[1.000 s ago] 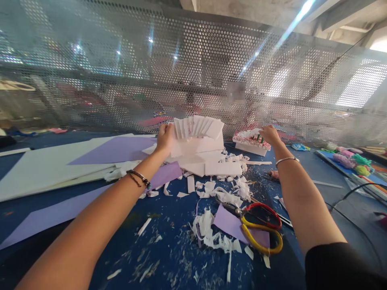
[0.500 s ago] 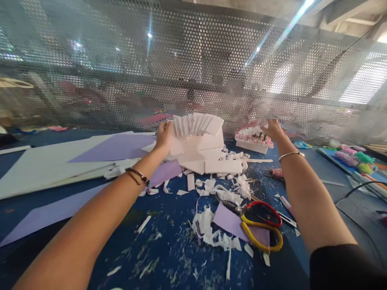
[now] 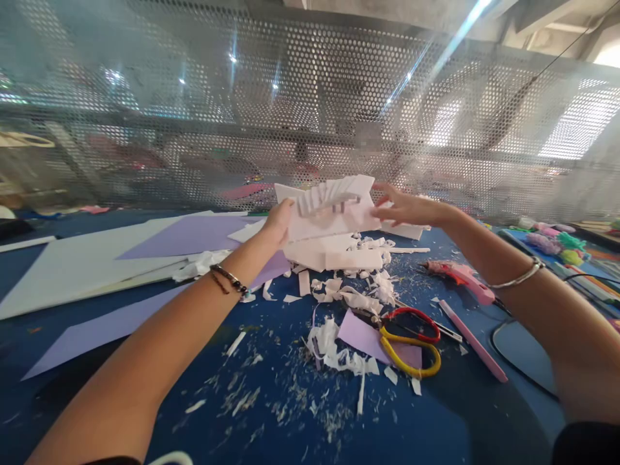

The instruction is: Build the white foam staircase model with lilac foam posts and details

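A white foam-board model [image 3: 322,223] with a row of fanned, step-like pieces is tilted up above the table. My left hand [image 3: 279,221] grips its left edge, thumb on the front face. At its right edge is my right hand [image 3: 400,205], fingers spread and apart; whether they touch the board I cannot tell. Behind that hand, a white box [image 3: 407,230] is mostly hidden. Below the model lie white foam pieces [image 3: 353,259] and torn scraps.
Scissors [image 3: 411,342] with red and yellow handles lie on purple paper among scraps. A pink glue gun [image 3: 460,278] and a pink stick [image 3: 475,342] are at right. Large white boards [image 3: 62,265] and purple sheets [image 3: 184,236] cover the left. A perforated metal screen [image 3: 310,97] stands behind.
My right hand has moved left from the flower-covered box to the model's right side. The model has turned and shifted in my left hand, uncovering its steps. The glue gun now shows fully.
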The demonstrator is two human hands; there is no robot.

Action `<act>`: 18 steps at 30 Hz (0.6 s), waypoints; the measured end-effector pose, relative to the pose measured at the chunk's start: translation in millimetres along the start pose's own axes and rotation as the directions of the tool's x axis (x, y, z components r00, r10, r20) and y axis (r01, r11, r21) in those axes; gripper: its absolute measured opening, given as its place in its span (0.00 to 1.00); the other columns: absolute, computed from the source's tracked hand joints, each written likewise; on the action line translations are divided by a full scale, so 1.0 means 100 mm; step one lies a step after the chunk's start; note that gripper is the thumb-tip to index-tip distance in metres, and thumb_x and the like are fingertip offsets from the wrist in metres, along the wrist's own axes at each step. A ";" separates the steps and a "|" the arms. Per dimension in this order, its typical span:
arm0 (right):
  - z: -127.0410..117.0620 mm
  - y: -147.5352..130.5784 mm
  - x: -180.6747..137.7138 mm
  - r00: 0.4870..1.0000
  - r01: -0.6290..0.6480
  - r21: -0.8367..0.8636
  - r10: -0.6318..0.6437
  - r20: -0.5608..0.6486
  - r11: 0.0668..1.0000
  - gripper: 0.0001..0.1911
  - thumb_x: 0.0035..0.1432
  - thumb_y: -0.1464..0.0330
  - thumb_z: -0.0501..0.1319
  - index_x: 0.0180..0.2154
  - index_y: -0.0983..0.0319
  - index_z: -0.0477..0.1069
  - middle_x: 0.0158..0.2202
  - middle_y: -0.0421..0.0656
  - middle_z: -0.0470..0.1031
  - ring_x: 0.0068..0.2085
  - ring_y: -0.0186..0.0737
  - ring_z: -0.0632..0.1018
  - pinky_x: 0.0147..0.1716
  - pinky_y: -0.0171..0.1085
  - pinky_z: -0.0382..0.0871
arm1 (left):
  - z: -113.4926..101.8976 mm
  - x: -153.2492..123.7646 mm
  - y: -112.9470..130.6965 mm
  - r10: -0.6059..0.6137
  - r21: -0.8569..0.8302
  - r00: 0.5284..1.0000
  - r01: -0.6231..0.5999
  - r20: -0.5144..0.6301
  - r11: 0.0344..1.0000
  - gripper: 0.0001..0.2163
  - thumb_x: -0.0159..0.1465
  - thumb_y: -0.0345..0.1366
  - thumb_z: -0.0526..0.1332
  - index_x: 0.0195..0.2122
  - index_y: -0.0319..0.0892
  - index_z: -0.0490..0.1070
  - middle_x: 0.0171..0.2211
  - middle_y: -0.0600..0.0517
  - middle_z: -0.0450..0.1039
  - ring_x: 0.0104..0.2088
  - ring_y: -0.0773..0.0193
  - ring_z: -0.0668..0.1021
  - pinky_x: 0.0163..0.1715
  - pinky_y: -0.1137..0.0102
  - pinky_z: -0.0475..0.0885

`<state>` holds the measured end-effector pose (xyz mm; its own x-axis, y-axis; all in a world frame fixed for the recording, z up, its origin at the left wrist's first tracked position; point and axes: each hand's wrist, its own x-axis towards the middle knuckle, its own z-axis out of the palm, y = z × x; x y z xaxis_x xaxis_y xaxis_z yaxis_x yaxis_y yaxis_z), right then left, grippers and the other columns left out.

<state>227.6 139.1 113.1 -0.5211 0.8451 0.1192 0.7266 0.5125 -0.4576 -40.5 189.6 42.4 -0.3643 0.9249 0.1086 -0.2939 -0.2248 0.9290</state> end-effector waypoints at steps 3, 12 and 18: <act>0.22 0.02 0.00 0.994 0.072 -0.031 -0.075 -0.076 0.997 0.39 0.52 0.57 0.61 0.60 0.67 0.53 0.56 0.55 0.64 0.41 0.42 0.75 0.38 0.39 0.73 | 0.05 -0.18 0.06 -0.103 0.016 0.993 0.102 0.065 0.995 0.12 0.67 0.38 0.52 0.42 0.34 0.70 0.37 0.47 0.73 0.37 0.62 0.76 0.37 0.64 0.74; 0.38 -0.04 -0.17 0.958 0.223 -0.295 -0.265 -0.108 0.929 0.35 0.51 0.54 0.61 0.58 0.60 0.60 0.56 0.53 0.61 0.54 0.48 0.67 0.50 0.43 0.66 | -0.11 -0.45 0.30 -0.119 -0.004 0.949 0.125 0.291 0.992 0.12 0.63 0.30 0.46 0.37 0.35 0.69 0.24 0.50 0.72 0.22 0.66 0.73 0.23 0.74 0.70; 0.47 -0.16 -0.39 0.925 -0.038 -0.642 -0.216 -0.312 0.766 0.19 0.64 0.65 0.44 0.51 0.61 0.67 0.46 0.49 0.72 0.36 0.43 0.75 0.28 0.39 0.62 | -0.12 -0.57 0.36 -0.046 0.027 0.859 0.038 0.509 0.999 0.18 0.64 0.46 0.49 0.44 0.39 0.68 0.33 0.48 0.75 0.31 0.64 0.76 0.32 0.70 0.72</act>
<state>215.2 90.3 74.3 -0.4993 0.7190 0.4835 0.8636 0.4580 0.2108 -41.1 125.3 65.0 0.1506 0.9613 0.2308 -0.2839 -0.1816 0.9415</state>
